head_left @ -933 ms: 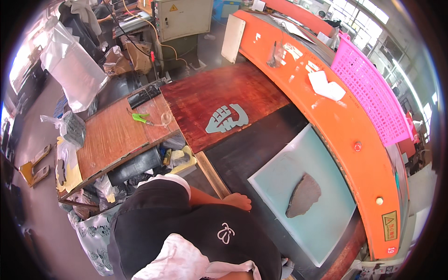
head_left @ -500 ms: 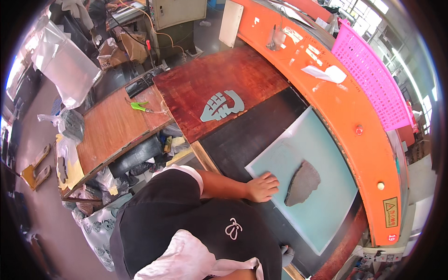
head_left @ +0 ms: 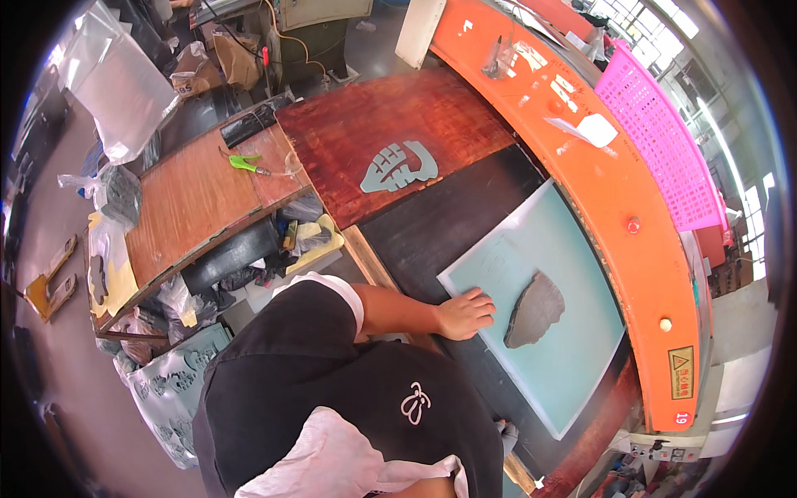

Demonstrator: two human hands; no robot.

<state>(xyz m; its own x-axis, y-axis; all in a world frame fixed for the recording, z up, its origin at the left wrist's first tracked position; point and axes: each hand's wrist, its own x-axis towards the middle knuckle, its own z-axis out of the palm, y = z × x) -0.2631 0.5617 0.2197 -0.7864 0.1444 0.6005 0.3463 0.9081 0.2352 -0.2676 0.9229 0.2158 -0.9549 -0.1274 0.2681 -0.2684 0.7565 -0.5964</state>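
Note:
My left hand (head_left: pixel 465 314) reaches out from my white sleeve and lies flat, fingers apart, on the near edge of a pale blue-green board (head_left: pixel 573 249). It holds nothing. Just to its right, a dark grey irregular flat piece (head_left: pixel 535 310) lies on the board, a short gap from my fingertips. The board rests on a black bed (head_left: pixel 448 216) beside a curved orange machine arm (head_left: pixel 598 174). My right hand is out of view.
A grey cut-out shape (head_left: pixel 400 166) lies on a red-brown wooden slab (head_left: pixel 365 116). A brown bench (head_left: pixel 191 199) at the left carries a green-handled tool (head_left: pixel 245 163). A pink perforated basket (head_left: pixel 664 141) sits behind the orange arm. Bags and boxes crowd the floor at the left.
My left hand has slid right, from the black bed's edge onto the pale board, stopping beside the grey piece. The view has shifted with my head.

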